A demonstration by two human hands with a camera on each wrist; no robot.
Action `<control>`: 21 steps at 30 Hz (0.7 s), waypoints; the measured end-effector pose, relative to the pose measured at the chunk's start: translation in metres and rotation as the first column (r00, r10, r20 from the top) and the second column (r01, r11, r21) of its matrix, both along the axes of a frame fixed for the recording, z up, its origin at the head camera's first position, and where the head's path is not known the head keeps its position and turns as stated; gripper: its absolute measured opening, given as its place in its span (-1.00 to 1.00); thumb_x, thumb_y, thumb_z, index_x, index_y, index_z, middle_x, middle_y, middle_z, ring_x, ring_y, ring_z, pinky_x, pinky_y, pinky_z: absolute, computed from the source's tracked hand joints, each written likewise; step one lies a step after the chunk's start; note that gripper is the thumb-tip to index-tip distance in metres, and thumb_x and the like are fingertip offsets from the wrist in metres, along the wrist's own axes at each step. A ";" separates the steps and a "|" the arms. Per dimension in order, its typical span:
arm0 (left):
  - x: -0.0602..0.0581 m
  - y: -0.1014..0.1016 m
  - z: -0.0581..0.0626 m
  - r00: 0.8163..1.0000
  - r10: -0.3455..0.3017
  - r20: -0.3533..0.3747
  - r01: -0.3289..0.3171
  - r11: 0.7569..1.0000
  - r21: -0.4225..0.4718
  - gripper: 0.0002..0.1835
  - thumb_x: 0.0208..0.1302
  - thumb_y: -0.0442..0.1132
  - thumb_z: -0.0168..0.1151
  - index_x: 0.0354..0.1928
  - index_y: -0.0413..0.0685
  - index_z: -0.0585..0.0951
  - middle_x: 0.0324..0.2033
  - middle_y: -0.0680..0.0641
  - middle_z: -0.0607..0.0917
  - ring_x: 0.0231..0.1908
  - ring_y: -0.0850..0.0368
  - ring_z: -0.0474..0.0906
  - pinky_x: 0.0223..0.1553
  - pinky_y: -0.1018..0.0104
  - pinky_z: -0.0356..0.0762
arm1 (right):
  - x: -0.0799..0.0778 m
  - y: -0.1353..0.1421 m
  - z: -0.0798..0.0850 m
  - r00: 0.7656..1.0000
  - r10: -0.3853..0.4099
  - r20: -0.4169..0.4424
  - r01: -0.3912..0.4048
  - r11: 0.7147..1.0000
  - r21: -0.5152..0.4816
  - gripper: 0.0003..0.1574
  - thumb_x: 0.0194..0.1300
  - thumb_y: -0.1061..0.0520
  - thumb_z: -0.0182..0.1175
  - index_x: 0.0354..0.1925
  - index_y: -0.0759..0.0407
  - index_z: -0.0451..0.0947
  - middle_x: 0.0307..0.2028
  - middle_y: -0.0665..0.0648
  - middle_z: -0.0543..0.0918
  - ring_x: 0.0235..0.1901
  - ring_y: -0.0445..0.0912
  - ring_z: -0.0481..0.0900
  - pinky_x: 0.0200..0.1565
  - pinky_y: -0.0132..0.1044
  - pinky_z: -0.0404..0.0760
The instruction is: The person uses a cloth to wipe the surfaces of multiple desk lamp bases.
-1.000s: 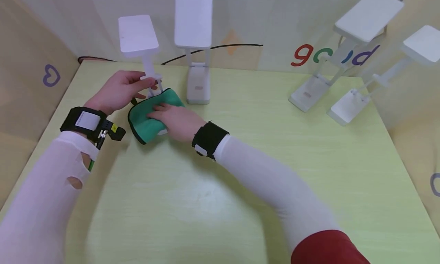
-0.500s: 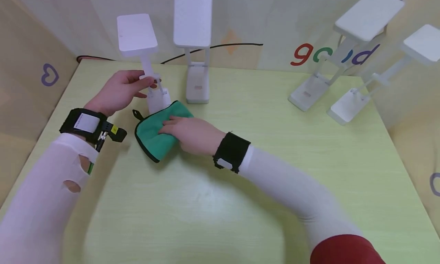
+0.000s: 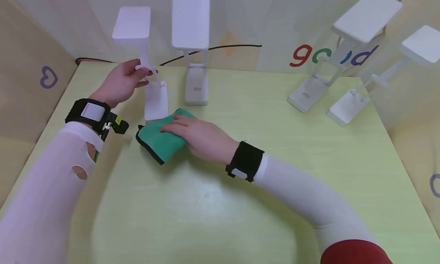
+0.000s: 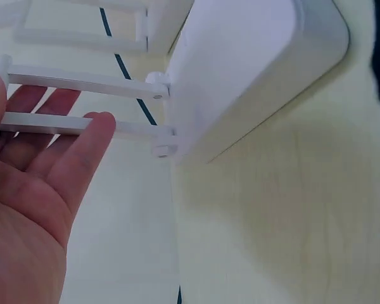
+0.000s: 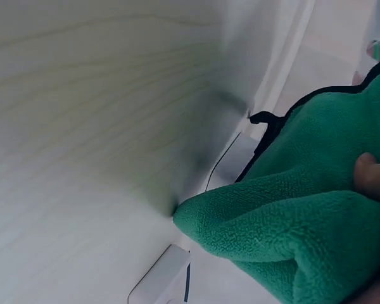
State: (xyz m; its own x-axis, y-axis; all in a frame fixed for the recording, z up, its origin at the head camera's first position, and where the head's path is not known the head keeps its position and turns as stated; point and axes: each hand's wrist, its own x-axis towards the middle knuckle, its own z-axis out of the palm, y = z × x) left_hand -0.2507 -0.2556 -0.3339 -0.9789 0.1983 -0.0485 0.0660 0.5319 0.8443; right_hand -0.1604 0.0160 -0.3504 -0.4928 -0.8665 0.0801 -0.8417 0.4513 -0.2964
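Observation:
At the back left, my left hand (image 3: 118, 82) grips the arm of a white desk lamp (image 3: 156, 103), thumb in front and fingers behind. In the left wrist view, the fingers curl around the lamp's two thin rods (image 4: 69, 123), close to its thick base (image 4: 240, 63). My right hand (image 3: 206, 138) holds a green cloth (image 3: 159, 141) with black edging just in front of that base. The right wrist view shows the fluffy cloth (image 5: 285, 221) bunched and folded, with the thumb (image 5: 370, 177) on top of it.
A second white desk lamp (image 3: 196, 86) stands close to the right of the held one. Two more lamps, one (image 3: 307, 92) beside the other (image 3: 348, 105), are at the back right. A printed curtain (image 3: 237, 19) encloses the pale table (image 3: 213, 203).
My right hand has drawn the cloth off the lamp's base, toward the front and right, uncovering the base. The left hand and lamp have shifted slightly back, and the lamp's head looks tilted differently.

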 end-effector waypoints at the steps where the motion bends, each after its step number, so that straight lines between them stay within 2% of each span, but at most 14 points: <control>1: -0.003 -0.001 0.000 1.000 0.004 0.004 -0.004 1.000 0.013 -0.49 0.59 0.00 -0.15 0.32 -0.24 0.31 0.23 -0.21 0.41 0.24 -0.03 0.36 0.23 0.08 0.41 | 0.001 0.001 0.000 1.000 0.002 0.002 -0.002 1.000 -0.007 -0.25 0.26 0.44 0.02 0.36 0.00 0.38 0.34 -0.02 0.41 0.43 -0.11 0.05 0.30 -0.25 0.35; 9: -0.022 -0.009 -0.001 0.998 0.039 0.056 -0.046 0.990 0.130 -0.55 0.60 -0.07 -0.17 0.35 -0.17 0.28 0.24 -0.19 0.37 0.28 -0.04 0.28 0.31 0.02 0.28 | 0.010 0.001 0.001 0.999 0.034 0.009 -0.033 0.998 -0.047 -0.26 0.27 0.44 -0.01 0.37 0.02 0.38 0.35 0.05 0.41 0.42 -0.13 0.06 0.28 -0.23 0.40; 14: -0.032 -0.010 0.000 0.996 0.066 0.055 -0.076 0.978 0.194 -0.58 0.57 -0.05 -0.13 0.30 -0.10 0.31 0.18 -0.10 0.40 0.27 -0.03 0.27 0.33 0.03 0.24 | 0.013 -0.002 0.005 0.999 0.048 0.008 -0.047 0.997 -0.064 -0.30 0.32 0.41 -0.05 0.37 0.03 0.37 0.36 0.08 0.40 0.43 -0.15 0.05 0.29 -0.25 0.38; 21: -0.043 -0.010 0.001 0.990 0.113 0.079 -0.132 0.947 0.292 -0.65 0.58 -0.05 -0.10 0.22 -0.07 0.36 0.05 0.00 0.43 0.21 0.04 0.31 0.34 0.05 0.23 | 0.014 -0.008 0.008 0.999 0.046 0.013 -0.045 0.998 -0.052 -0.29 0.33 0.41 -0.06 0.39 0.04 0.35 0.36 0.09 0.39 0.42 -0.14 0.07 0.29 -0.23 0.39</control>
State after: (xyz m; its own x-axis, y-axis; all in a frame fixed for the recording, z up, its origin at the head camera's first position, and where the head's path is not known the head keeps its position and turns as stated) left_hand -0.2939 -0.2657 -0.3330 -0.9936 0.0917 -0.0660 -0.0403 0.2587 0.9651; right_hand -0.1459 0.0083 -0.3427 -0.4542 -0.8830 0.1187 -0.8566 0.3962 -0.3305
